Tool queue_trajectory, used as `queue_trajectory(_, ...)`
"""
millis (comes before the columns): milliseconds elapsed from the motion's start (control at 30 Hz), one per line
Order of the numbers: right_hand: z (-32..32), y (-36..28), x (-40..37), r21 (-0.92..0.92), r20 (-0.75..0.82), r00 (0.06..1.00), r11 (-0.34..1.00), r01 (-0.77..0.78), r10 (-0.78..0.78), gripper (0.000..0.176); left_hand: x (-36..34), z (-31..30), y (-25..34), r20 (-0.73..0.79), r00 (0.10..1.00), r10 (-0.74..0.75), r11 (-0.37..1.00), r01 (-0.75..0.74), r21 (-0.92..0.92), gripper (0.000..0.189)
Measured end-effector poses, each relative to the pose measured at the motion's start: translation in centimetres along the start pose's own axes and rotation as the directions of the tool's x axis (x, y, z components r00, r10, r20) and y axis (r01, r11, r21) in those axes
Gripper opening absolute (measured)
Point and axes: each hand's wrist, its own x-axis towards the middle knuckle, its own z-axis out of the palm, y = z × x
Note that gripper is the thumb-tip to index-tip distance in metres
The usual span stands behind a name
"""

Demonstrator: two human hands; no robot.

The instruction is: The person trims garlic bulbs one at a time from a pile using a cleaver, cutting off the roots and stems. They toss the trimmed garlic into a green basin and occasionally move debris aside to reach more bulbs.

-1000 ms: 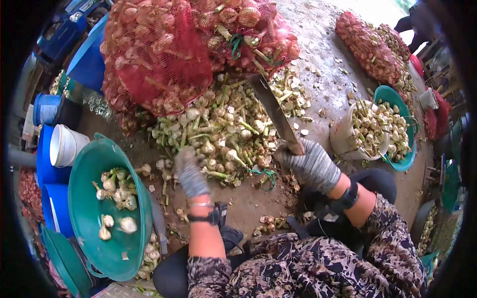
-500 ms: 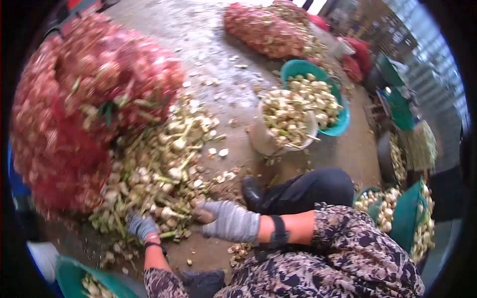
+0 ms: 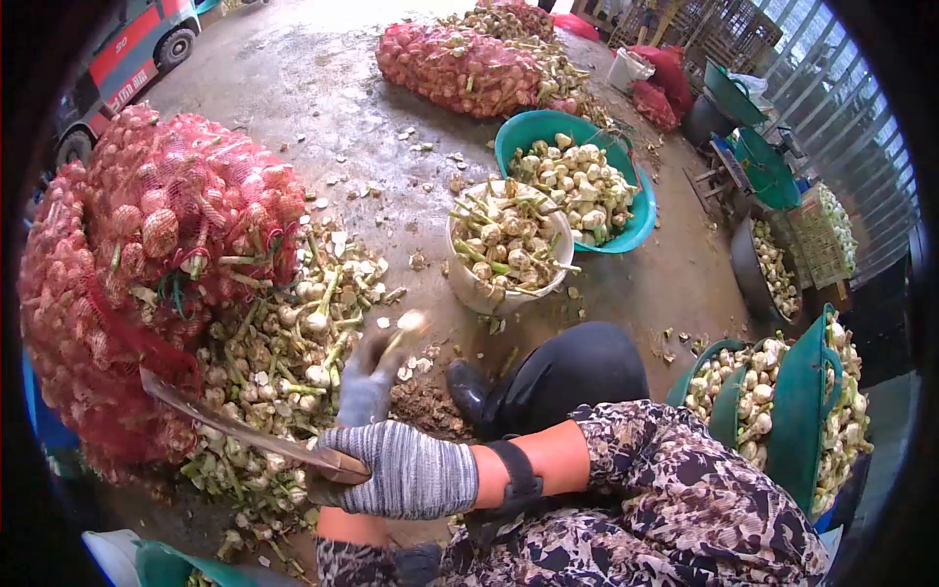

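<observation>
My right hand (image 3: 416, 470), in a grey knit glove, is wrapped round the wooden handle of a long knife (image 3: 235, 426). The blade points left over a heap of garlic (image 3: 284, 357) with stalks on. Just beyond it, my gloved left hand (image 3: 364, 383) pinches a garlic bulb (image 3: 409, 325), smeared by motion, by its stalk. My left wrist is hidden behind the right hand. A whitish bucket (image 3: 499, 298) of garlic stands ahead, touching a green tub (image 3: 641, 210) that also holds bulbs.
Full red mesh sacks (image 3: 108, 264) rise on the left, and another mesh sack (image 3: 455, 73) lies farther off. Green baskets (image 3: 802, 421) of garlic are by my right side. A green tub (image 3: 186, 567) sits at lower left. A red forklift (image 3: 122, 59) stands far left.
My left hand has risen from the heap with a garlic bulb in it. The right hand has moved slightly left and down, and the knife blade now shows. The view has shifted.
</observation>
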Motion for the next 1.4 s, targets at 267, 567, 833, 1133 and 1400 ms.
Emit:
queue_trajectory(267,-1.6,0.2,-1.0,0.007,-0.087,0.993,0.996,0.084,-0.083,0.027,2.7,2.4,-0.8,0.147,0.988,0.041,0.998,-0.035,-0.042,0.075)
queue_trajectory(567,-0.1,2.9,-1.4,-0.138,0.175,0.984,0.990,-0.013,0.037,0.047,-11.1,-12.2,-20.4,-0.335,0.697,-0.634,0.721,0.376,-0.583,0.046)
queue_trajectory(833,1.5,5.1,-0.8,-0.179,0.254,0.946,0.971,-0.158,0.201,0.035,-16.2,-13.3,-31.0,-0.275,0.643,-0.714,0.537,0.253,-0.805,0.045)
queue_trajectory(1133,-1.4,7.3,1.0,-0.339,-0.156,0.941,0.878,-0.336,0.300,0.029,-12.5,-11.2,-27.8,-0.186,0.784,-0.592,0.737,0.432,-0.520,0.033)
queue_trajectory(1400,-13.6,21.1,-3.7,-0.203,-0.784,0.539,0.695,-0.690,0.307,0.042,-10.4,-9.6,-27.6,-0.056,0.856,-0.514,0.695,0.377,-0.613,0.018)
